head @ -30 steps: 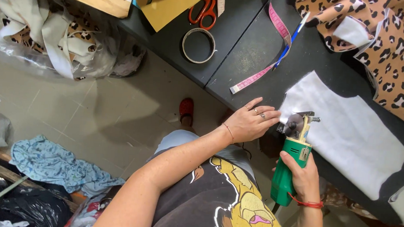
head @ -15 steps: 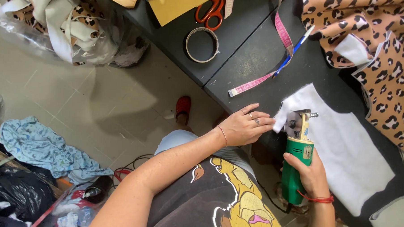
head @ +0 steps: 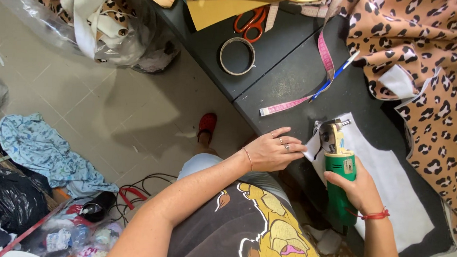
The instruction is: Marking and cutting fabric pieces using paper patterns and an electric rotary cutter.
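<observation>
Right hand (head: 357, 188) wrapped around green electric fabric cutter (head: 338, 170), blade at near corner of white fabric (head: 388, 185) on dark table (head: 286, 80). Left hand (head: 274, 151) flat, fingertips pinning that corner just beside blade. Likely risks: nicked fingers, fabric bunching, crooked cut.

The person wears a dark grey T-shirt (head: 235, 230) printed with a yellow cartoon lion, over light blue jeans (head: 197, 165) and a red shoe (head: 207, 125). The left hand (head: 273, 151) carries thin rings on two fingers and a fine bracelet (head: 248, 158) at the wrist. The right hand (head: 355, 188) has a red string bracelet (head: 372, 215) tied around its wrist, and both arms are bare
</observation>
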